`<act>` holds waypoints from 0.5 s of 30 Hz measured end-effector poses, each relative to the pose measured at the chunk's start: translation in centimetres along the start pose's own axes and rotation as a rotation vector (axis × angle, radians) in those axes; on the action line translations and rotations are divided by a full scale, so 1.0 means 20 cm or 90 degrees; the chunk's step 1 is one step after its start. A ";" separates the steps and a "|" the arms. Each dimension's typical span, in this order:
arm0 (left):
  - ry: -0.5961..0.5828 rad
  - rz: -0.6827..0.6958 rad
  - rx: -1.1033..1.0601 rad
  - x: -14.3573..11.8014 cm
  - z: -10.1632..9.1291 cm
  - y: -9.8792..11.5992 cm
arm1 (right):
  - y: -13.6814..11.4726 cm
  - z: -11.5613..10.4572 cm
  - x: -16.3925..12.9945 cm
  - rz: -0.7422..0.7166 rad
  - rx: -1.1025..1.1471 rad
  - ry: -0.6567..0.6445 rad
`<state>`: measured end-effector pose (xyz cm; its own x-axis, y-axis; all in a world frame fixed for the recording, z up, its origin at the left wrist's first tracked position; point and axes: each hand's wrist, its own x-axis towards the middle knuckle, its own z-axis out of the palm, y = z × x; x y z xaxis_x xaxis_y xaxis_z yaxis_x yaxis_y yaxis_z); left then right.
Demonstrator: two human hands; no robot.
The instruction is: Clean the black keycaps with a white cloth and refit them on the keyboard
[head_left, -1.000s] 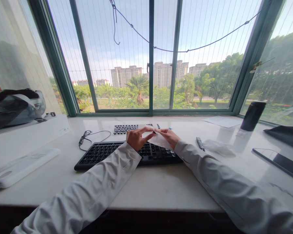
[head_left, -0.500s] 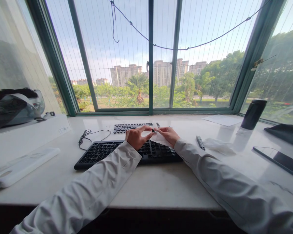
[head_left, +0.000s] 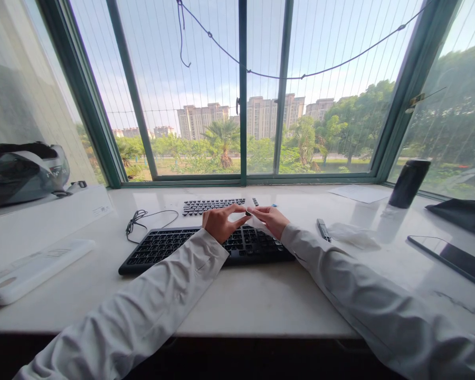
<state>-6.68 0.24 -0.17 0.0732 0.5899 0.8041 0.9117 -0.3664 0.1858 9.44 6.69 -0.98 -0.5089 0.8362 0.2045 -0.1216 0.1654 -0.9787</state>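
Above the black keyboard [head_left: 158,249], my left hand [head_left: 220,224] pinches a small black keycap [head_left: 248,213] between thumb and fingertips. My right hand [head_left: 275,220] meets it there, fingers pressed together on a thin white tissue [head_left: 255,222] that touches the keycap and hangs below. Many of the keyboard's keys look bare of caps, and my hands and left forearm cover part of it. Rows of loose black keycaps [head_left: 200,207] lie on the table just behind the keyboard, their right part partly hidden by my hands.
A coiled black cable [head_left: 136,221] lies left of the keyboard. To the right are a small dark tool [head_left: 323,230], crumpled white tissue [head_left: 354,236], a phone-like dark slab [head_left: 451,258] and a black bottle [head_left: 409,184]. A white plastic piece [head_left: 43,269] lies at left.
My hands stay together at nearly the same spot. The keycap's angle has turned slightly, and the tissue has shifted a little around it. The view has moved slightly.
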 end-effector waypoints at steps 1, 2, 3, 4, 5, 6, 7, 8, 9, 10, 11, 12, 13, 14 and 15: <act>0.007 0.001 -0.003 0.00 0.00 0.00 | 0.00 0.01 0.00 0.009 0.037 -0.023; 0.014 0.001 -0.006 0.00 -0.01 0.00 | 0.00 0.01 0.00 0.013 0.066 -0.044; 0.021 0.003 -0.010 0.00 -0.01 0.00 | 0.00 0.02 0.00 0.014 0.088 -0.061; 0.026 0.005 -0.014 0.00 -0.01 0.00 | 0.00 0.02 0.00 0.015 0.101 -0.072; 0.030 0.008 -0.018 0.00 -0.01 0.00 | 0.00 0.02 0.00 0.018 0.108 -0.079; 0.034 0.011 -0.021 0.00 -0.01 0.00 | 0.00 0.02 0.00 0.022 0.110 -0.082; 0.037 0.012 -0.022 0.00 -0.02 -0.01 | 0.00 0.02 0.00 0.028 0.110 -0.084; 0.040 0.012 -0.020 0.00 -0.01 -0.01 | 0.00 0.02 0.00 0.034 0.108 -0.084; 0.041 0.011 -0.015 0.00 -0.01 -0.01 | -0.01 0.02 0.00 0.039 0.104 -0.084; 0.041 0.010 -0.008 0.00 -0.01 -0.01 | -0.01 0.02 0.00 0.041 0.099 -0.083; 0.039 0.010 0.001 -0.01 -0.01 -0.02 | -0.01 0.02 0.00 0.038 0.090 -0.078; 0.035 0.010 0.010 -0.01 -0.01 -0.02 | -0.01 0.02 0.00 0.028 0.080 -0.068; 0.031 0.010 0.017 -0.01 0.00 -0.02 | -0.01 0.02 0.00 0.014 0.068 -0.058; 0.027 0.009 0.022 -0.01 0.00 -0.02 | -0.01 0.02 0.00 -0.003 0.054 -0.045; 0.025 0.007 0.025 -0.01 0.00 -0.02 | -0.01 0.02 0.00 -0.020 0.040 -0.030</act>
<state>-7.11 0.36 -0.39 0.0689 0.5574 0.8274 0.9262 -0.3439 0.1545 9.13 6.46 -0.87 -0.5429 0.8058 0.2367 -0.1905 0.1564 -0.9692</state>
